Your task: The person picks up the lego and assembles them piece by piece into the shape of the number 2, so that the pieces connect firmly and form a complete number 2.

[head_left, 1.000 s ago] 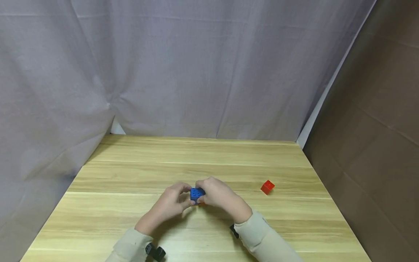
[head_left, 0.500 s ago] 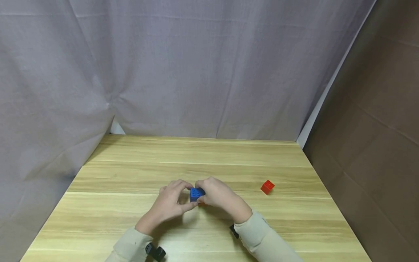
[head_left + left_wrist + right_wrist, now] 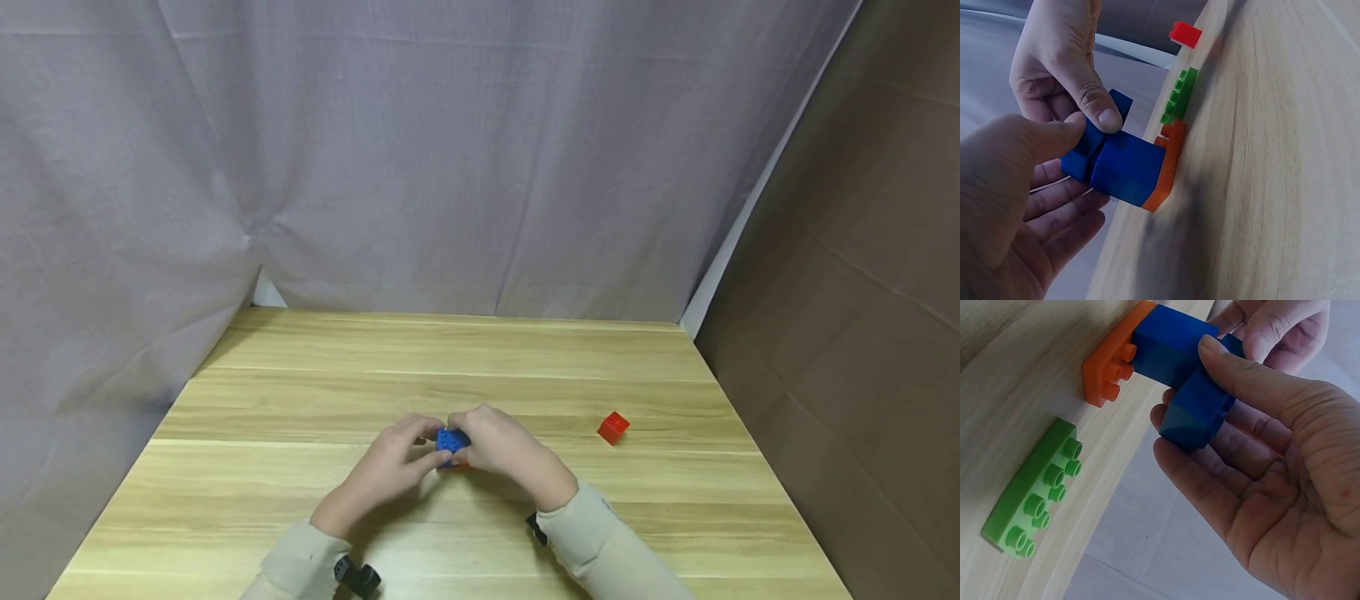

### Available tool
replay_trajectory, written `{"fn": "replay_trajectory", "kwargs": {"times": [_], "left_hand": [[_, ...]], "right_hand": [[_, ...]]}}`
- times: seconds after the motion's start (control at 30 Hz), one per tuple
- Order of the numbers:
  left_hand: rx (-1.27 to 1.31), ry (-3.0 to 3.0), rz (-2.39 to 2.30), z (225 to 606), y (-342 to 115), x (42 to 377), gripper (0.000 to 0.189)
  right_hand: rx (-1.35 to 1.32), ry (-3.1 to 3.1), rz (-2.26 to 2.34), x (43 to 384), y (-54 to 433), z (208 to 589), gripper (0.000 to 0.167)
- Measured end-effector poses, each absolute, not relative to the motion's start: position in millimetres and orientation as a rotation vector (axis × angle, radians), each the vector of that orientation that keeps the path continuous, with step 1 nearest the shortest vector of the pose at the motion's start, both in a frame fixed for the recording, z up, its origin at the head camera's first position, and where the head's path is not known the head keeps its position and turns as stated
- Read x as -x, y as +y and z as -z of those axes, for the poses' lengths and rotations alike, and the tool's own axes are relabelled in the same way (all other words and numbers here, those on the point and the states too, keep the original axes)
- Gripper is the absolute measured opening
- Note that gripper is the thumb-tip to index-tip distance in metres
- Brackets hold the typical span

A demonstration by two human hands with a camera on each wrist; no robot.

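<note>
A blue brick (image 3: pixel 1194 412) with studs sits across the top of a smooth-sided blue block (image 3: pixel 1129 165). That block stands on one end of an orange brick (image 3: pixel 1094 375), whose bare studs show at its other end. My right hand (image 3: pixel 498 446) grips the right part of the upper blue brick between thumb and fingers. From the other side, my left hand (image 3: pixel 390 462) pinches its left part, thumb on the near side and fingers on the far side. The head view hides most of the orange brick behind the hands.
On the wooden table (image 3: pixel 300 375), a long green brick (image 3: pixel 1029 487) lies beyond the orange one, hidden from the head view by the right hand. Farther right lies a small red brick (image 3: pixel 613 428). Grey curtains (image 3: pixel 450 167) hang behind the table.
The left hand's thumb has moved up onto the near side of the blue brick, and its fingers have drawn closer together. The right hand stays where it was.
</note>
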State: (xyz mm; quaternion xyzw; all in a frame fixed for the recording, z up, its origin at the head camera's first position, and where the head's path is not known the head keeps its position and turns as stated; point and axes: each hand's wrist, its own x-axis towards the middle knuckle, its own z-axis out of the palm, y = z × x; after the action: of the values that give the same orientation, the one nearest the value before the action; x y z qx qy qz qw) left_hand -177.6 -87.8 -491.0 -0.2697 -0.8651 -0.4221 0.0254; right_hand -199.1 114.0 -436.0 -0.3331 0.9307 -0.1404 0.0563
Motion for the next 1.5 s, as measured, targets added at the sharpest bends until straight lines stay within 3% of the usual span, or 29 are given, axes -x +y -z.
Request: {"fn": "replay_trajectory", "kwargs": {"times": [1.5], "left_hand": [[0.794,-2.648,1.276,491.9,-80.6,176.6,0.028]], "right_hand": [[1.006,2.840,0.401,195.6,111.4,433.9,0.022]]}}
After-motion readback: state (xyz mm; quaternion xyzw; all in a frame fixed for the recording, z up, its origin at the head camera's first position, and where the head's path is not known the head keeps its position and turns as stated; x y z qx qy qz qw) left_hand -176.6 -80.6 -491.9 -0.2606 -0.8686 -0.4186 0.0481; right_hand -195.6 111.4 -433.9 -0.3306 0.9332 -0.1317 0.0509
